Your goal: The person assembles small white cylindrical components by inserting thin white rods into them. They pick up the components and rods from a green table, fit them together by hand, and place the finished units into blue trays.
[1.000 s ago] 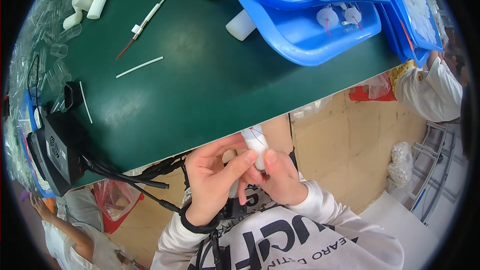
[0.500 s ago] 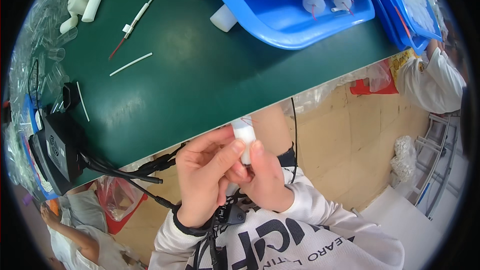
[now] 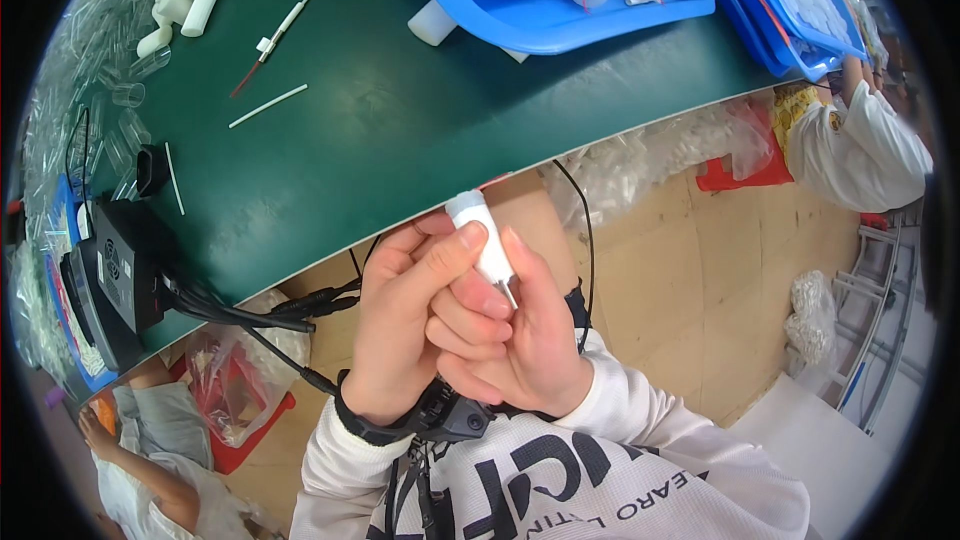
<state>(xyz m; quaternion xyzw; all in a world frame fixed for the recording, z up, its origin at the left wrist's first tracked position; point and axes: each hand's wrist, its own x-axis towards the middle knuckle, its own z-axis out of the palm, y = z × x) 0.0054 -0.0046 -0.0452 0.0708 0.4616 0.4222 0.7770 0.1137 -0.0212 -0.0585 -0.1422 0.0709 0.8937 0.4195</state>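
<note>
A white cylinder (image 3: 490, 252) is held between my two hands, just below the table's near edge. It leans, with a translucent rim at its upper end and a thin pale stick (image 3: 511, 294) at its lower end. My left hand (image 3: 405, 290) is closed, thumb and fingers pinching the cylinder's left side. My right hand (image 3: 535, 340) has its thumb along the other side, with its curled fingers below. A short red strand (image 3: 494, 181) shows just past the upper end; whether it joins the cylinder I cannot tell.
On the green table (image 3: 340, 160) lie a thin white rod (image 3: 268, 106) and a slim stick with a red wire (image 3: 278, 35). White cylinders (image 3: 203, 10) and clear tubes (image 3: 130, 94) pile up left, beside a black device (image 3: 125, 265). Blue trays (image 3: 600, 38) stand at the back; co-workers sit at both sides.
The cylinder has tilted, its upper end moving left and up. My right thumb has slid along its side, and the thin stick at the lower end has come into sight. The whole view has shifted slightly.
</note>
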